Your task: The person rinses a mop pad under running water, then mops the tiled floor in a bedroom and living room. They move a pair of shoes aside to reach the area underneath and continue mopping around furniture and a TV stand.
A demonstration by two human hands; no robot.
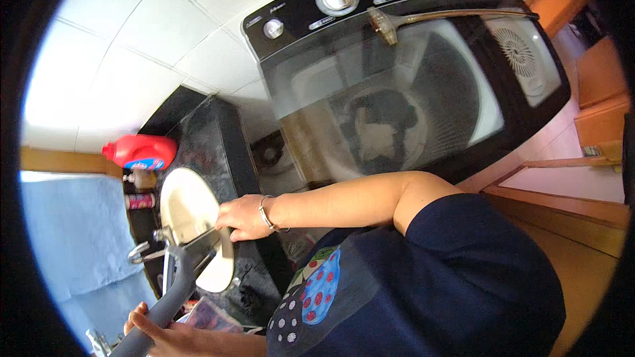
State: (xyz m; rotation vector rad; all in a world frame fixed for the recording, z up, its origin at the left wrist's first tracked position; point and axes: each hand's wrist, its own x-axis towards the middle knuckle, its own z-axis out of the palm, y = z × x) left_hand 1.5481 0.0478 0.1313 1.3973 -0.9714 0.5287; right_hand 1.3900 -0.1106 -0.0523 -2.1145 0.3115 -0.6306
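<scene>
My left hand (163, 329), at the bottom left, is wrapped around the thick grey handle (171, 297) of a long plastic tool. Its dark flat head (202, 248) lies across a cream oval washbasin (186, 198); the exact kind of tool is unclear. My right hand (245, 217), with a metal bangle at the wrist, reaches over the basin's near edge. Its fingers and thumb pinch the end of the flat head. A chrome tap (141, 253) stands at the basin's far side, close to the tool's neck.
A dark stone counter (201, 126) surrounds the basin. On it stand a red detergent bottle (144, 151), a pump bottle (143, 178) and a pink container (140, 202). To my right, a twin-tub washing machine (466, 168) carries a long-handled brush (384, 25) on its lids.
</scene>
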